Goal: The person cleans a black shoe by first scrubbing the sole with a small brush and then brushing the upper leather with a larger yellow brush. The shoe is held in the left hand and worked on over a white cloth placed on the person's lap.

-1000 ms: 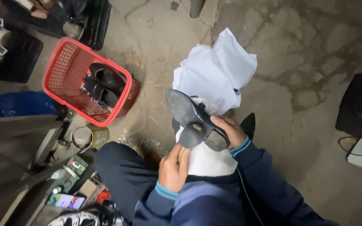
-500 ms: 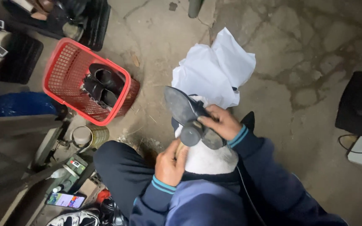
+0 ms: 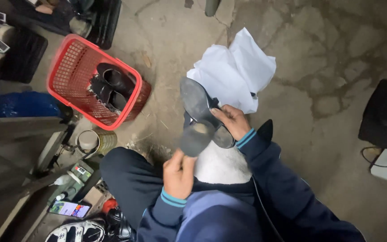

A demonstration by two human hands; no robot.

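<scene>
Black heeled shoe (image 3: 200, 114) was held sole-up, clamped by right hand (image 3: 230, 120) at the waist; left hand (image 3: 178, 172) pinched the heel. Judged light, stiff; best gripped mid-sole.

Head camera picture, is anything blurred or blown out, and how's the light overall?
Head view: the light is dim and flat, with no hard shadows on the concrete floor. The heel piece held by the left hand against the black shoe is smeared by motion blur; the right hand looks sharper. The white cloth is bright, nearly washed out. The red basket stays crisp.
</scene>
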